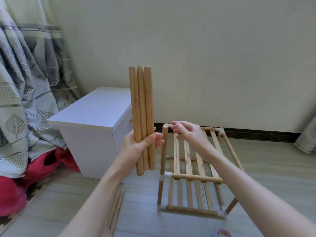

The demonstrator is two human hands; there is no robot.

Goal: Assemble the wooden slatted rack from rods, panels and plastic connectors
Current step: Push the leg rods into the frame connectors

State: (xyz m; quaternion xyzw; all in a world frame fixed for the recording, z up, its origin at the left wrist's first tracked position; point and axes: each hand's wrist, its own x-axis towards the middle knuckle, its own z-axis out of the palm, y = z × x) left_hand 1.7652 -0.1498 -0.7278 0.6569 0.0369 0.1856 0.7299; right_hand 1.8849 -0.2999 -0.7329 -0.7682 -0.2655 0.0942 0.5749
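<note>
Fitting uprights on the half-built two-tier wooden slatted rack [191, 175] on the floor. My left hand [136, 146] grips three round wooden rods [142, 117]; my right hand [189, 132], fingers loosely spread, holds nothing beside the standing corner rod [163, 149]. Next I'd judge: seat another rod in a white plastic connector [220, 131].

Cabinet: you have a white cabinet [89, 127] on the floor, against the wall.
Curtain: to your left hangs a grey leaf-patterned curtain [25, 82].
Fabric: red cloth [42, 168] lies bunched under the curtain, just beside the cabinet.
</note>
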